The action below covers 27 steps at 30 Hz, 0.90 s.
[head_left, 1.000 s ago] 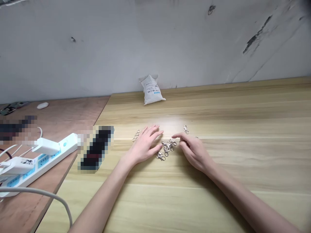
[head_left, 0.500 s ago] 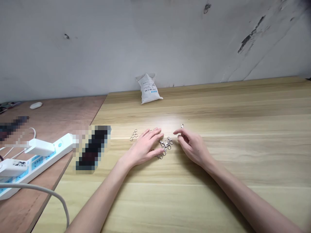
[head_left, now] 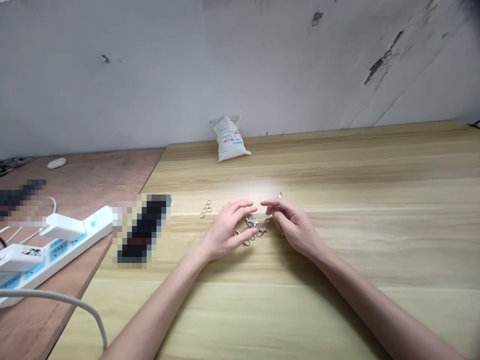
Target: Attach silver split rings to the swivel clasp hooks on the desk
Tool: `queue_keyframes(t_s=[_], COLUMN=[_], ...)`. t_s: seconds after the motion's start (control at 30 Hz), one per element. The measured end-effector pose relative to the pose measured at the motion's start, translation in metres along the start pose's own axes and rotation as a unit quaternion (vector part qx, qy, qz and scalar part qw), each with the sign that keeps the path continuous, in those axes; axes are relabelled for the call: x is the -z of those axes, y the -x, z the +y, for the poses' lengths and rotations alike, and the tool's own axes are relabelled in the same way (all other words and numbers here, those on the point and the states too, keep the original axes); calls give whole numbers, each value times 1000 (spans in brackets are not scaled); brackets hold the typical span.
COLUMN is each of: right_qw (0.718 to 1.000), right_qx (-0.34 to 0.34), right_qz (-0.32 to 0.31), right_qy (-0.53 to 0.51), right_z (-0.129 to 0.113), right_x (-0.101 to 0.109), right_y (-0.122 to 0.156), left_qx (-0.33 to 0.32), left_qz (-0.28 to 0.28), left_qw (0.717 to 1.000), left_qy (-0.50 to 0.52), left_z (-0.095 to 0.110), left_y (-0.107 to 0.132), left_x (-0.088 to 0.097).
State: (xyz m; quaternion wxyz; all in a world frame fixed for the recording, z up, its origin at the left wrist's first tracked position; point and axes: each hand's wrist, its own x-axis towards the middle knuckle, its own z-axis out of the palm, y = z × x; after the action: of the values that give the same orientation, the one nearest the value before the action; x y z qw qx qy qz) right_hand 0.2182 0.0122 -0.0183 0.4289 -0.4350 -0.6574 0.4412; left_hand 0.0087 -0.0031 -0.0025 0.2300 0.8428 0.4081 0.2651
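A loose pile of silver lobster clasps (head_left: 250, 220) lies on the wooden table between my hands. My left hand (head_left: 232, 225) rests at the pile's left side, its fingers spread and curved around it, with nothing gripped. On the other side, my right hand (head_left: 290, 220) has thumb and fingers pinched on one lobster clasp (head_left: 268, 219), its index finger reaching out above. Another clasp (head_left: 263, 231) lies just below that one. Just beyond the right hand sits a small clasp (head_left: 279, 195), partly hidden by the fingers. Several small split rings (head_left: 206, 209) lie left of my left hand.
A white plastic package (head_left: 229, 140) stands at the back by the wall. To the left are a blurred dark object (head_left: 144, 230), a white power strip (head_left: 101, 222) with plugged-in chargers, and a grey cable (head_left: 82, 299). A brown board (head_left: 123, 170) adjoins the table.
My right hand has moved slightly left and now pinches a clasp from the pile. My left hand has shifted a little right, its fingers more curved. Some clasps have spread toward the right.
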Motion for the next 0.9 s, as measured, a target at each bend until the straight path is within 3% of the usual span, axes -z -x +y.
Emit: queue_keyframes(t_s=[0.1, 0.2, 0.37, 0.63, 0.8, 0.9], right_qw=[988, 972, 954, 951, 967, 979], right_qx=[-59, -87, -141, -164, -100, -66], right_qz=[-38, -35, -28, -47, -88, -71], right_qy=[-135, -217, -264, -258, -216, -179], right_z=[-6, -14, -25, -19, -16, -16], right_x=[-7, -16, -26, -25, -30, -30], right_y=[3, 9, 16, 15, 19, 21], left_qx=[-10, -56, -128, -129, -109, -85], left_qz=[71, 137, 214, 158, 162, 164], left_qw=[997, 980, 940, 947, 960, 971], left_qy=[-37, -130, -232, -250, -200, -155], left_z=[10, 21, 24, 9, 7, 8], left_y=[-2, -5, -8, -6, -4, -2], left_x=[-4, -11, -14, -6, -6, -5])
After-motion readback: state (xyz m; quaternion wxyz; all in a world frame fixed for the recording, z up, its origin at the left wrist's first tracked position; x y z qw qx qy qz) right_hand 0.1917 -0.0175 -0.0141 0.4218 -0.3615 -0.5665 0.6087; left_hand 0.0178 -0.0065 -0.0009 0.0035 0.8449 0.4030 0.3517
